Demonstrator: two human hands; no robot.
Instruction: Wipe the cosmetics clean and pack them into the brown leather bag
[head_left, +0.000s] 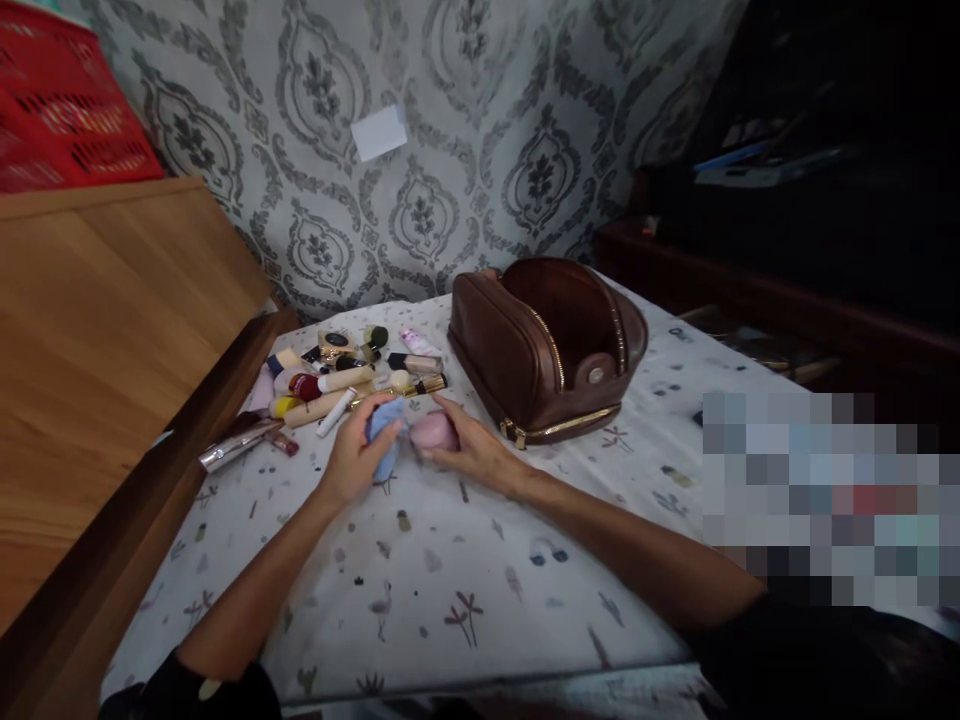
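Note:
My left hand [355, 452] is closed on a light blue cloth [386, 440] above the middle of the table. Facing it, my right hand [480, 450] grips a rounded pink item [433, 432] whose left end comes close to the cloth; whether they touch is hard to tell. Just behind my hands lies a pile of cosmetics, among them a beige tube [315, 408], a white slim tube [336, 412] and a gold-and-black tube [431, 384]. To the right stands a brown leather bag [502, 350], unzipped and gaping at the top.
The table [420, 620] has a white patterned cover. A wooden panel [112, 330] borders it on the left, with a red basket [67, 100] on top. Patterned wallpaper rises behind. Dark furniture [825, 260] stands at the right, and a pixelated patch covers the table's right side.

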